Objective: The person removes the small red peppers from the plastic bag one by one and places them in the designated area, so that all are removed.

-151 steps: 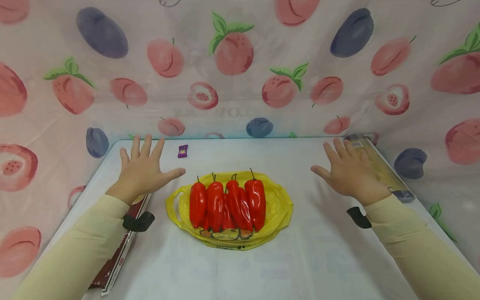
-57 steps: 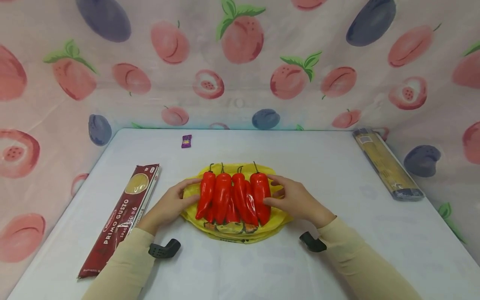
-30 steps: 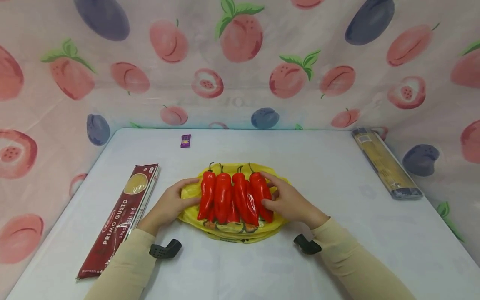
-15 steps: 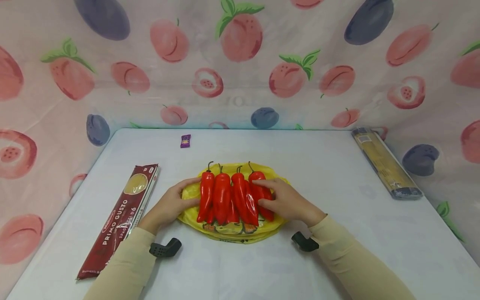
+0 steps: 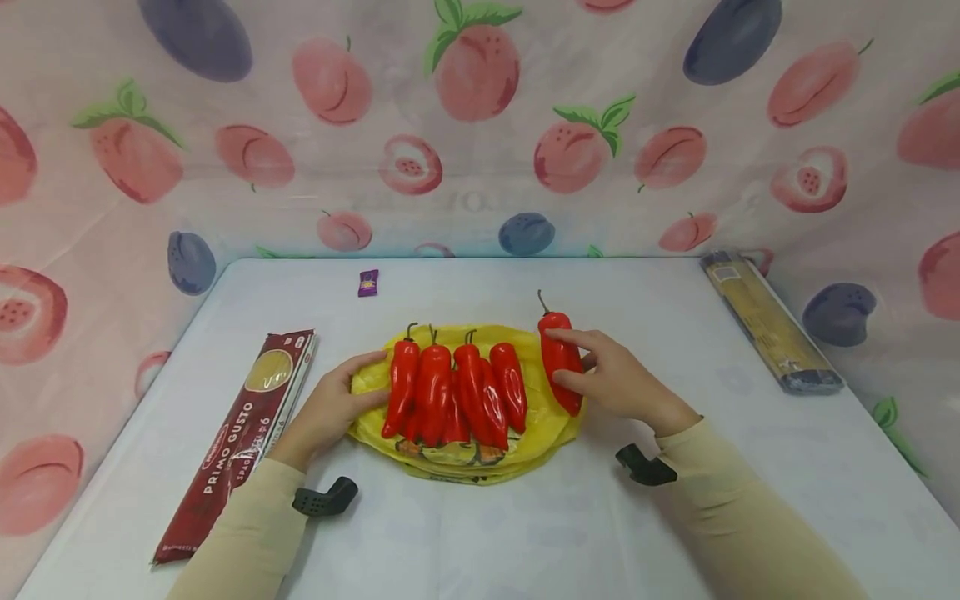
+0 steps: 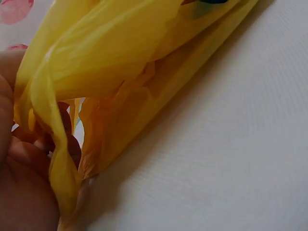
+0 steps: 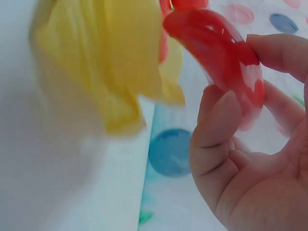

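My right hand [image 5: 626, 379] pinches a red pepper [image 5: 561, 367] between thumb and fingers, above the right side of a yellow plastic bag [image 5: 543, 433]. In the right wrist view the pepper [image 7: 226, 57] is off the table, apart from the bag. Several more red peppers [image 5: 435, 400] lie side by side on the bag, stems mostly pointing away. At the bag's left edge my left hand [image 5: 330, 412] holds the plastic. In the left wrist view a twisted strip of the bag [image 6: 57, 139] passes over the curled fingers, which are partly hidden.
A dark red spaghetti packet [image 5: 240, 442] lies at the left, beside the left forearm. At the far right edge is a clear pack of pasta [image 5: 772, 325]. A small purple wrapped sweet [image 5: 368, 283] is near the back. Fruit-print cloth [image 5: 480, 167] hangs behind the white table [image 5: 480, 533].
Both hands came down from open above the table to the bag. The right hand has taken hold of the rightmost pepper and moved it up and right, away from the others.
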### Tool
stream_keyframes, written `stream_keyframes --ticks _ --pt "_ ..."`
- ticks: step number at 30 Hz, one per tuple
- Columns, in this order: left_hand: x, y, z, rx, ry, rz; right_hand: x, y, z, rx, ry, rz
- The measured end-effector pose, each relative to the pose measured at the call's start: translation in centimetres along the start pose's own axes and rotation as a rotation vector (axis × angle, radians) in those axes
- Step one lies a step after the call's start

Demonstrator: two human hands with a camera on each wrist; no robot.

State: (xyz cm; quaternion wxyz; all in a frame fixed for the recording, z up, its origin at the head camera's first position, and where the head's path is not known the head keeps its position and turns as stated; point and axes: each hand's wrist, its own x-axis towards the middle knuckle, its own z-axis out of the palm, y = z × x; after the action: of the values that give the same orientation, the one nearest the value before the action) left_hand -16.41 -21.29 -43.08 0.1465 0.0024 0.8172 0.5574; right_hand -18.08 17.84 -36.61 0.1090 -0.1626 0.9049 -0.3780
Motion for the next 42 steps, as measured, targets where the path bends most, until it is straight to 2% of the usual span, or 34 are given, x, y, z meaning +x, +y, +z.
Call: stream_keyframes --ticks 4,9,14,26,37,42 --pt "0.0 0.0 -0.3 -0.007 0.023 -0.021 -0.3 0.7 -1.4 -0.022 0.016 0.042" --pt "-0.1 -0.1 -0.4 -0.016 0.034 -0.044 -0.5 1.7 -3.1 -0.036 0.023 0.144" --pt "-0.2 -0.2 -0.3 -0.049 0.024 -0.026 -0.9 3.5 -4.6 -0.056 0.041 0.222" --pt "-0.3 -0.1 -0.2 -0.101 0.011 -0.008 -1.9 8.9 -7.1 -0.072 0.053 0.310" --pt "-0.2 -0.4 0.0 -0.054 0.016 -0.023 -2.5 12.8 -9.3 -0.129 0.090 0.436" --pt "-0.3 -0.3 -0.1 -0.042 0.013 -0.029 -2.7 14.3 -10.1 -0.134 0.112 0.441"
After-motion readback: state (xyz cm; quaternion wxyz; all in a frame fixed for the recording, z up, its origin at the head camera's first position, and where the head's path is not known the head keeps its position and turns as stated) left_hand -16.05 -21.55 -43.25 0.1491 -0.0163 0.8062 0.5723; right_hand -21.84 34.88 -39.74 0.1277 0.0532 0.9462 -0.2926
